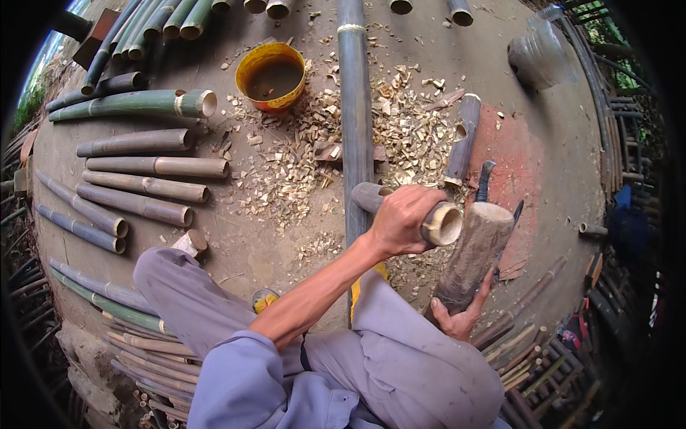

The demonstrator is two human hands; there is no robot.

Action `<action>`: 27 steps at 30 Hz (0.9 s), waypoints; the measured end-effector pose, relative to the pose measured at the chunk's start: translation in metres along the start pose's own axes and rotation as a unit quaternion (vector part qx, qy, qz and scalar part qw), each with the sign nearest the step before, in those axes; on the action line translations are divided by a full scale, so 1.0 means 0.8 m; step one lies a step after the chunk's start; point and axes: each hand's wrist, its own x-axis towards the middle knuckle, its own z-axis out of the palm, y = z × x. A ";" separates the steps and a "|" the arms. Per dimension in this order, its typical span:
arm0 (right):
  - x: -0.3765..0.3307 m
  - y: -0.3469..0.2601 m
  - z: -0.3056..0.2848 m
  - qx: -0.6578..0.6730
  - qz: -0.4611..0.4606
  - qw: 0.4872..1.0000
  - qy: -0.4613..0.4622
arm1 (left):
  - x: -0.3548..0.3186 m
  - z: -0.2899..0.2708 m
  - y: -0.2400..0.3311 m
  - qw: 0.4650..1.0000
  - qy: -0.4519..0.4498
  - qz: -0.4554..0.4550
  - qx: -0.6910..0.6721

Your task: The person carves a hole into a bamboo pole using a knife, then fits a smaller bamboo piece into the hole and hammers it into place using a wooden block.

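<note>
My left hand (402, 220) is closed around a short bamboo tube (369, 196), whose hollow, pale cut end faces right and whose other end has an opening cut in its side. Against the side of a thick wooden log (475, 247) my right hand (463, 322) is wrapped, thumb in front and fingers partly hidden behind it. The log leans beside my right knee, its flat top close to the tube's end. Just past that top lies a tool with a dark wrapped handle (483, 187); the log hides part of it. A notched bamboo piece (464, 136) lies beyond.
A long bamboo pole (355, 107) runs away from me over a wooden block (329, 151), amid scattered chips (400, 107). A yellow bucket (271, 75) holds dark liquid. Bamboo lengths (157, 166) lie at left. A reddish mat (507, 157) and clear plastic container (539, 53) are at right.
</note>
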 end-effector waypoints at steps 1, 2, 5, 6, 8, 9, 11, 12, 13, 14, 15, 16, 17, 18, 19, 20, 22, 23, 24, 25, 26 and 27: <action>-0.010 0.020 0.008 -0.017 0.038 0.999 -0.006 | -0.005 -0.009 -0.001 1.000 0.004 0.010 -0.011; -0.019 0.039 0.016 -0.032 0.077 0.996 -0.012 | -0.014 -0.019 -0.001 1.000 0.006 0.000 -0.025; -0.006 0.036 0.037 -0.160 0.115 0.978 -0.072 | -0.039 -0.058 0.000 0.996 0.017 -0.049 -0.072; 0.003 0.037 0.042 -0.211 0.074 0.971 -0.090 | -0.045 -0.069 0.002 0.996 0.016 -0.064 -0.057; 0.043 0.006 0.057 -0.217 -0.038 0.974 -0.052 | -0.049 -0.081 0.005 0.995 0.011 -0.092 -0.028; 0.065 -0.018 0.068 -0.141 -0.091 0.985 -0.043 | -0.049 -0.085 0.002 0.993 -0.021 -0.111 -0.021; 0.110 -0.061 0.085 0.007 -0.209 0.978 -0.019 | -0.042 -0.091 -0.012 0.988 -0.075 -0.138 -0.006; 0.131 -0.079 0.097 0.058 -0.269 0.961 -0.033 | -0.039 -0.088 -0.023 0.986 -0.120 -0.113 -0.011; 0.148 -0.098 0.106 0.092 -0.299 0.948 -0.060 | -0.046 -0.077 -0.034 0.986 -0.101 -0.118 -0.055; 0.164 -0.110 0.120 0.120 -0.286 0.945 -0.107 | -0.054 -0.069 -0.042 0.988 -0.075 -0.109 -0.079; 0.176 -0.116 0.128 0.141 -0.267 0.941 -0.151 | -0.057 -0.062 -0.047 0.987 -0.052 -0.100 -0.112; 0.187 -0.098 0.139 0.233 -0.234 0.916 -0.227 | -0.044 -0.062 -0.041 0.995 -0.066 -0.047 -0.066; 0.186 -0.091 0.136 0.241 -0.216 0.921 -0.217 | -0.031 -0.064 -0.034 0.997 -0.077 0.007 -0.022; 0.179 -0.091 0.135 0.254 -0.195 0.922 -0.217 | -0.033 -0.061 -0.028 0.998 -0.060 -0.009 -0.014; 0.175 -0.093 0.135 0.266 -0.174 0.923 -0.217 | -0.036 -0.056 -0.024 0.999 -0.043 -0.026 -0.007; 0.174 -0.097 0.137 0.263 -0.159 0.930 -0.203 | -0.039 -0.052 -0.023 0.998 -0.003 -0.057 -0.031; 0.176 -0.097 0.137 0.249 -0.169 0.933 -0.197 | -0.039 -0.051 -0.024 0.996 -0.016 -0.084 -0.036; 0.175 -0.097 0.136 0.241 -0.174 0.935 -0.194 | -0.041 -0.050 -0.024 0.994 -0.023 -0.097 -0.040; 0.174 -0.099 0.137 0.252 -0.173 0.932 -0.196 | -0.041 -0.051 -0.021 0.995 -0.025 -0.090 -0.042; 0.181 -0.103 0.140 0.275 -0.154 0.928 -0.200 | -0.036 -0.052 -0.026 0.995 -0.021 -0.092 -0.038; 0.194 -0.110 0.143 0.297 -0.135 0.923 -0.204 | -0.028 -0.052 -0.033 0.995 -0.017 -0.095 -0.035; 0.192 -0.112 0.143 0.317 -0.102 0.920 -0.208 | -0.031 -0.051 -0.031 0.993 -0.017 -0.108 -0.039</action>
